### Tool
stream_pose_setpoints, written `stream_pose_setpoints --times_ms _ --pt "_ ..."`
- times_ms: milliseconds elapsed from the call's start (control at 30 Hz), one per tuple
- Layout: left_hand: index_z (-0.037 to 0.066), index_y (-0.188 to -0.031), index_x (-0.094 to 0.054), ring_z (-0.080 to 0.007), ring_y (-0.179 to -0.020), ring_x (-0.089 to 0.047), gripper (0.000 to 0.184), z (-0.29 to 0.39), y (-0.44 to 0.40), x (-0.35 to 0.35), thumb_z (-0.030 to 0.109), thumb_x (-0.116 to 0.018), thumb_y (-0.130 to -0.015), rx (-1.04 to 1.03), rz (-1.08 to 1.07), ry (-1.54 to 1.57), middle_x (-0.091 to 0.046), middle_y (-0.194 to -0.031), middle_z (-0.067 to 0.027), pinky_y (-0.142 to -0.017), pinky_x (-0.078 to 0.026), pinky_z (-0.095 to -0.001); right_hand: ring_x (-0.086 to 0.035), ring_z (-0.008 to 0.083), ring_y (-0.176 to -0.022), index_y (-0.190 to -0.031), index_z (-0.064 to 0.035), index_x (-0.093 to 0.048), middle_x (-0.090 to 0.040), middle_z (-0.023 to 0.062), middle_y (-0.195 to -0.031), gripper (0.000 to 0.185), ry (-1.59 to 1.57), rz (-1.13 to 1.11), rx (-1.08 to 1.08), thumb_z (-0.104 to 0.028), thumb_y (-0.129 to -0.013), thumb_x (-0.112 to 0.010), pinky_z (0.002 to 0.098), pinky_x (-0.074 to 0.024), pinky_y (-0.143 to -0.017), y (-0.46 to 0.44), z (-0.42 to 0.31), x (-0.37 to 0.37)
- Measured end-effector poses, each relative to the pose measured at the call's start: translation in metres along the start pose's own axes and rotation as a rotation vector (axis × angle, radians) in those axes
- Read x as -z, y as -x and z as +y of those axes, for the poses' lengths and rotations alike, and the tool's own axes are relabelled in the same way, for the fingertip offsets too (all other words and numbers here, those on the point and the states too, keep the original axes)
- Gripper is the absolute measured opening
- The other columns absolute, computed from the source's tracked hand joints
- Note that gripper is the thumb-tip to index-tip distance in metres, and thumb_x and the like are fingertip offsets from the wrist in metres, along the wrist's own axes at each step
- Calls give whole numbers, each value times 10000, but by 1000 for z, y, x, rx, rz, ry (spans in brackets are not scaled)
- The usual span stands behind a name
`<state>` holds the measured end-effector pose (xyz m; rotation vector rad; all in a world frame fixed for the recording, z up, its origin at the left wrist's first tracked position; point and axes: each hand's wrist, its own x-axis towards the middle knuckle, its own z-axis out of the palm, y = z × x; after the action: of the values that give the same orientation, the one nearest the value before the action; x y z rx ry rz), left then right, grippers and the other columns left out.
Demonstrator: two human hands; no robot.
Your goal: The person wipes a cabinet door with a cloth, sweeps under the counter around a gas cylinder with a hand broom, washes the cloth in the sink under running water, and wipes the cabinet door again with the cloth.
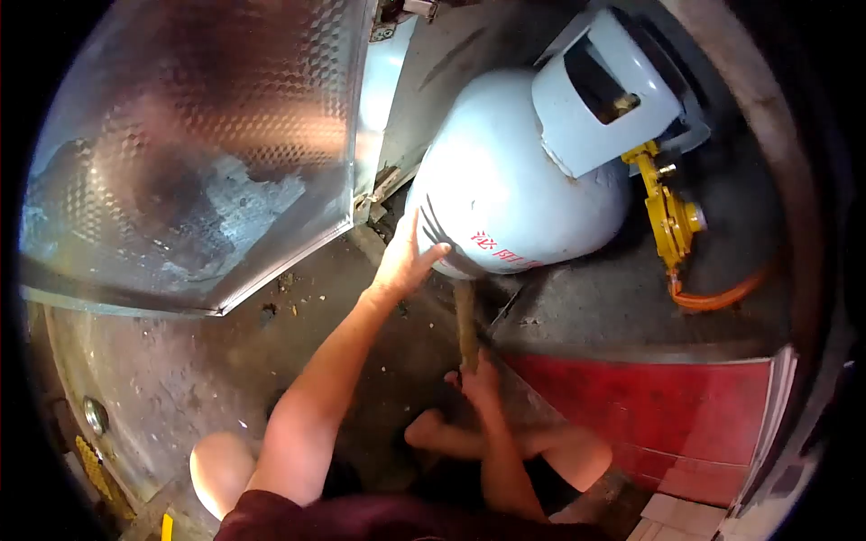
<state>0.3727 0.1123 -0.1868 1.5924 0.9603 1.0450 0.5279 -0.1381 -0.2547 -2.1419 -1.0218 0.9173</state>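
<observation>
A pale grey-blue gas cylinder with red characters near its lower end leans in the cabinet opening. My left hand holds its lower left side, thumb across the front and fingers along the curve. Below the cylinder, my right hand is closed round a wooden stick or handle. The far end of the handle disappears beneath or behind the cylinder, so I cannot tell what it belongs to. A yellow gas regulator is fixed at the cylinder's collar, with an orange hose running from it.
To the left stands a dented, patterned metal panel with a sharp lower edge. A red panel is at the lower right. Small debris litters the dirty floor. My bent knees are close to the work.
</observation>
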Motion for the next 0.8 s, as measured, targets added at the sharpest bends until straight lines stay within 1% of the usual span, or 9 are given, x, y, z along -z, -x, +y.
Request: stream_pose_setpoints --times_ms 67,133,233,333,433,533,567,667,800 --pt "37 -1464 -150 -348 -1326 -347 843 16 16 11 141 -684 -820 59 17 1 -308 -1454 -225 -1062 -341 -430 -523 140 -485 -1303 -96 -460 -570 53 -817 462 -130 -103 -253 -128 -852 -558 279 -405 -379 -15 -2 -10" --pt "32 -1447 -203 -371 -1289 -381 776 17 35 16 188 -652 -834 148 71 -23 -345 -1420 -244 -1057 -335 -415 -469 120 -449 -1306 -101 -456 -526 24 -756 460 -203 -366 -520 -140 -857 -549 263 -363 -359 -25 -66 -14" --pt "50 -1440 -238 -393 -1254 -412 710 -4 56 30 202 -614 -858 175 128 -186 -381 -1388 -254 -1043 -348 -417 -446 113 -433 -1236 -103 -488 -514 18 -748 393 -245 -459 -289 -155 -853 -558 254 -329 -352 16 -130 -13" --pt "73 -1443 -249 -406 -1236 -425 646 -19 79 51 190 -569 -894 142 151 -331 -418 -1357 -251 -1030 -359 -437 -449 113 -442 -1192 -114 -507 -520 20 -753 356 -316 -327 -390 -160 -846 -578 244 -310 -352 51 -133 6" --pt "76 -1436 -265 -402 -1235 -426 629 -27 98 61 206 -562 -898 193 162 -347 -433 -1354 -231 -1028 -358 -438 -455 111 -457 -1211 -133 -504 -520 21 -749 366 -213 -64 -474 -170 -854 -576 233 -295 -358 20 -77 -3" --pt "96 -1423 -300 -398 -1229 -435 588 -38 120 53 226 -545 -906 262 159 -315 -438 -1356 -221 -1022 -360 -439 -451 114 -455 -1211 -129 -502 -522 29 -747 343 -298 -323 -501 -172 -874 -550 241 -284 -353 -5 -83 -37" --pt "94 -1421 -303 -398 -1235 -430 581 -37 129 49 233 -539 -908 270 158 -313 -441 -1352 -221 -1024 -357 -438 -454 120 -467 -1197 -121 -511 -533 35 -754 327 -293 -420 -411 -164 -874 -536 252 -292 -359 -1 -96 -45" --pt "93 -1420 -301 -399 -1235 -428 573 -37 156 56 242 -523 -914 324 157 -333 -454 -1332 -223 -1020 -357 -438 -445 123 -481 -1173 -113 -523 -540 34 -757 310 -366 -399 -280 -159 -866 -535 260 -299 -371 25 -143 -40" --pt "75 -1407 -328 -371 -1272 -414 531 -46 174 73 191 -517 -925 390 164 -374 -429 -1380 -198 -1036 -354 -398 -446 119 -467 -1201 -119 -513 -528 31 -736 359 -440 -268 -414 -153 -846 -552 256 -300 -367 -28 -113 -69"
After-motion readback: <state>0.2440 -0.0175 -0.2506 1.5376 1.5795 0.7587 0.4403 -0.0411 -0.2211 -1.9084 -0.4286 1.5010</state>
